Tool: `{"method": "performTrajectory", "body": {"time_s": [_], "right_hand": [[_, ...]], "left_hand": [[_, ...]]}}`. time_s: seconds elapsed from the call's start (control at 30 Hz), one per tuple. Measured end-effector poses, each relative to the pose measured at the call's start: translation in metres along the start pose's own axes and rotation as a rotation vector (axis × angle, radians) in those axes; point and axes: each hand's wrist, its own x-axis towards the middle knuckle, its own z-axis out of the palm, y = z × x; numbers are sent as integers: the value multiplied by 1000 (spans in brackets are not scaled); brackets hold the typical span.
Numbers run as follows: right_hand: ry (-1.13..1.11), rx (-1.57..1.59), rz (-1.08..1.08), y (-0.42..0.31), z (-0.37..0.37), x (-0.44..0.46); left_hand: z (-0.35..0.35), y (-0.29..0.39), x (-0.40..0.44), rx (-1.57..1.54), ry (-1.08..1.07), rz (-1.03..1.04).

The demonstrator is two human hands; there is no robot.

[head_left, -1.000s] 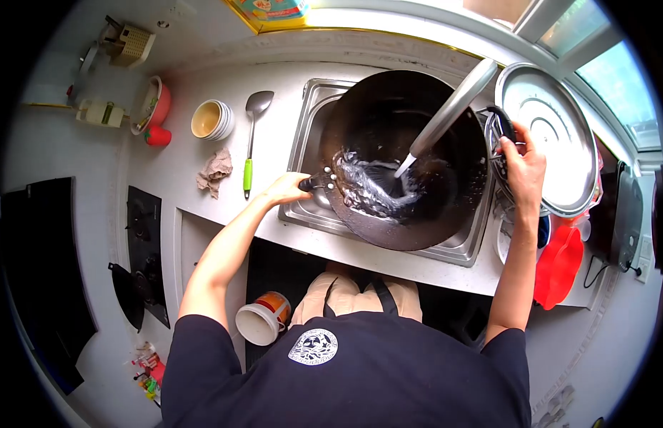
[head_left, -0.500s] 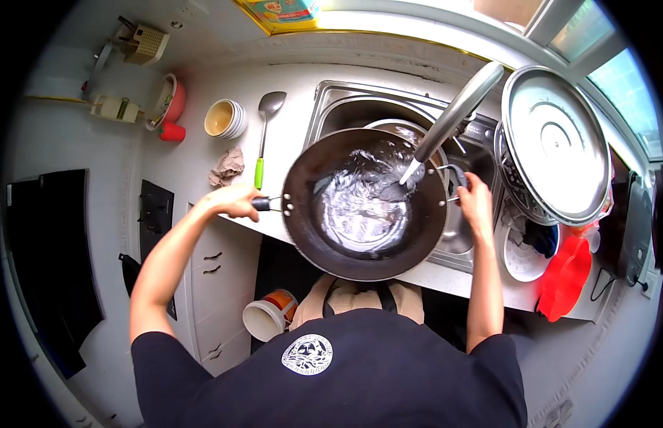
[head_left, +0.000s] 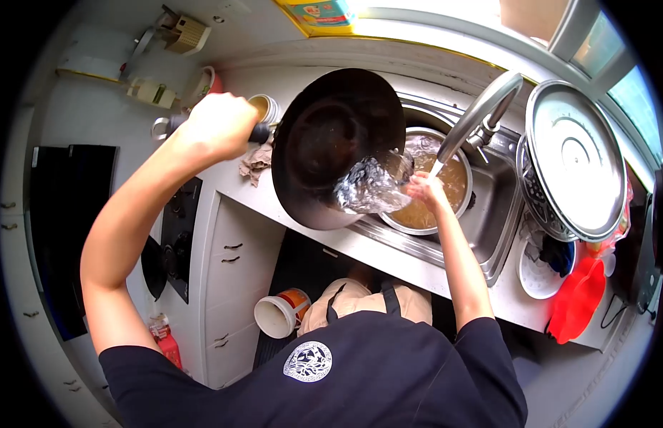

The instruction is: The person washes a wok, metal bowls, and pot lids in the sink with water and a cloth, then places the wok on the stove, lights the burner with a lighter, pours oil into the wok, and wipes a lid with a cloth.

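Observation:
My left hand is wrapped round the long dark handle of a black wok, which is tilted steeply, left side high. Water pours over the wok's right edge. Under the curved faucet, my right hand is near the falling water, close to the wok's lower right edge; its fingers are blurred, and whether they touch the wok's rim cannot be made out. Below it a round metal pot with brownish water sits in the sink.
A silver lid leans over a patterned pot at right. Near it are a white colander and a red tray. Bowls and a crumpled cloth lie left of the wok. A bucket stands below the counter.
The wok has moved left and up and tipped toward the sink, spilling its water. My left hand has risen with its handle. My right hand has left the wok's right handle and moved left.

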Motion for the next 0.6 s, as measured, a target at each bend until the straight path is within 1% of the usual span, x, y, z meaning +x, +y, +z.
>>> {"method": "performTrajectory", "body": {"time_s": [0.07,0.13,0.17,0.23,0.27,0.3,0.33,0.37,0.4,0.43,0.47,0.5,0.57,0.6], "right_hand": [[-93,63,25,-3,1,-4],[-58,29,-1,-21,-6,-20],[1,75,-12,-29,-12,-23],[167,-304,-153,-24,-47,9],[252,-615,-247,-37,-60,6],[402,-985,-524,-58,-63,-10],[529,-1097,-569,-76,-63,-23],[570,-1149,-514,-98,-60,-42],[606,-1244,-582,-105,-71,-38],[613,-1292,-540,-113,-77,-38],[644,-1279,-553,-116,-82,-36],[628,-1216,-522,-120,-88,-30],[598,-1130,-484,-129,-94,-22],[559,-1080,-415,-137,-90,-28]], "left_hand": [[-18,7,-2,54,77,32],[-23,10,-1,94,110,71],[-25,13,-1,119,104,55],[-23,17,-2,172,88,25],[-21,17,-4,184,125,12],[-17,17,-7,196,162,-2],[-12,15,-10,209,200,-14],[2,9,-9,283,261,-25],[13,3,-11,331,356,3],[21,-3,-14,378,452,31],[30,-10,-16,428,549,60],[40,-18,-16,536,664,73],[45,-27,-19,556,750,60],[48,-30,-21,556,791,56]]}}
